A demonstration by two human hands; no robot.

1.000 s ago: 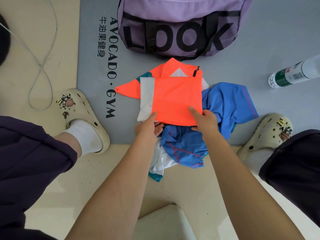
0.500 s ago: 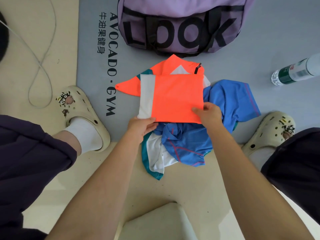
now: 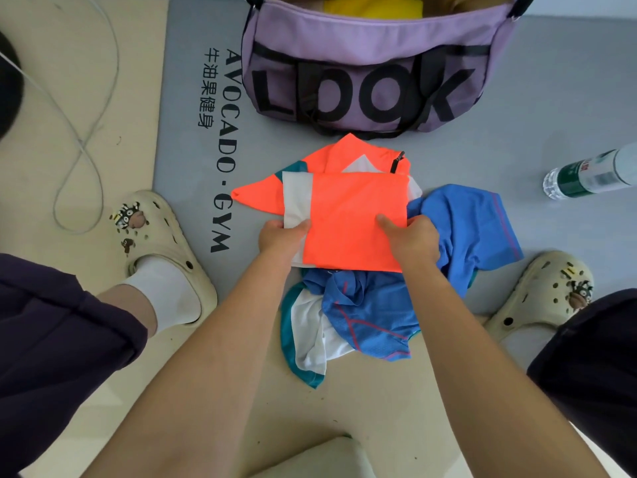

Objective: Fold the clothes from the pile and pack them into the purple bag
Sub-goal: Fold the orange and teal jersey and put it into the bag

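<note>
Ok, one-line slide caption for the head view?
Both hands, left and right, grip the half-folded orange shirt over the clothes pile, before the purple bag.

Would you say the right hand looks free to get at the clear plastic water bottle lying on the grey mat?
Probably not yet: the right hand grips the folded orange garment. The clear plastic water bottle lies uncovered on the grey mat, with bare mat between, so the path looks free once it lets go.
</note>
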